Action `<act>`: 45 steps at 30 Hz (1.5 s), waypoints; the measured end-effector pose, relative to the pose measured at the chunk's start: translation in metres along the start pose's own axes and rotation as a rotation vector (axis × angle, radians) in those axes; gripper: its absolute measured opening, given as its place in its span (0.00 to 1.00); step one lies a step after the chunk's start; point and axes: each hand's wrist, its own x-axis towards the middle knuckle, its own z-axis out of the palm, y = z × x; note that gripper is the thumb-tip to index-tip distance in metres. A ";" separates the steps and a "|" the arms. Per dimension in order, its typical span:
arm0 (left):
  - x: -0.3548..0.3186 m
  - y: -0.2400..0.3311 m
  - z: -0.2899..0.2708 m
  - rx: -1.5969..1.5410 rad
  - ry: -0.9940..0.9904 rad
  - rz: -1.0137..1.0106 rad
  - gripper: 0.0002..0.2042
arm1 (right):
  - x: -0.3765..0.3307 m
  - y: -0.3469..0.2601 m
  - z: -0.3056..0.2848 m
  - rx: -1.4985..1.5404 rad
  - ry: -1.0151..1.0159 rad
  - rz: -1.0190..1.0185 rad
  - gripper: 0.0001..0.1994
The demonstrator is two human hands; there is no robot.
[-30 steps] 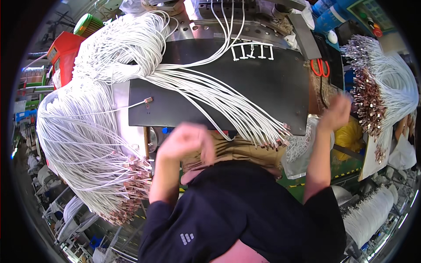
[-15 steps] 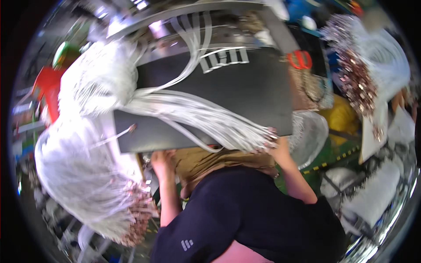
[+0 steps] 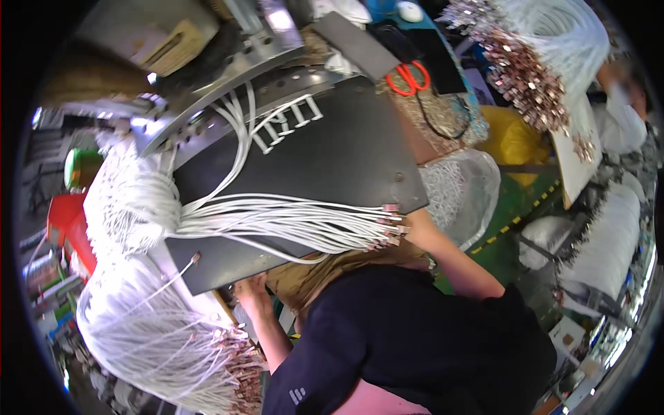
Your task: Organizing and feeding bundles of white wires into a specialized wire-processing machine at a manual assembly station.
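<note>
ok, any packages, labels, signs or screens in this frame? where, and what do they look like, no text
No screens or signs that can be made out.
Cardboard box: top left, behind the bench, tan, rectangular.
Yellow bag: right of the black board, crumpled plastic.
Clear bag: by the board's right edge, translucent, with white contents.
White sacks: far right, bulging.
Green canister: far left, round; a label cannot be made out.

White wires (image 3: 290,221) — dark board (image 3: 332,159)

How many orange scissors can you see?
1. The orange-handled scissors lie at the top of the picture, just beyond the far edge of the dark board. More could be hidden under the clutter there.
</note>
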 end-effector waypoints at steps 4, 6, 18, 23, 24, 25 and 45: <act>-0.014 -0.014 0.023 0.165 0.064 0.059 0.17 | 0.002 -0.035 -0.009 -0.067 0.093 -0.029 0.21; -0.040 -0.014 0.023 0.335 0.042 0.133 0.19 | 0.022 -0.071 -0.071 -0.246 -0.398 0.138 0.13; -0.016 0.070 0.236 1.373 -0.768 1.319 0.28 | 0.168 -0.172 -0.004 -0.853 0.213 -1.032 0.11; 0.006 0.102 0.238 1.346 -0.801 1.235 0.20 | 0.080 -0.159 -0.073 -0.137 0.434 -0.714 0.09; 0.006 0.117 0.231 1.362 -0.802 1.203 0.19 | 0.060 -0.127 -0.095 -0.121 0.625 -0.707 0.10; 0.016 0.131 0.215 1.409 -0.778 1.159 0.18 | 0.043 -0.090 -0.103 0.132 0.804 -0.561 0.13; -0.007 0.155 0.240 1.318 -1.033 0.797 0.10 | 0.072 -0.172 0.006 -0.561 0.133 -0.728 0.34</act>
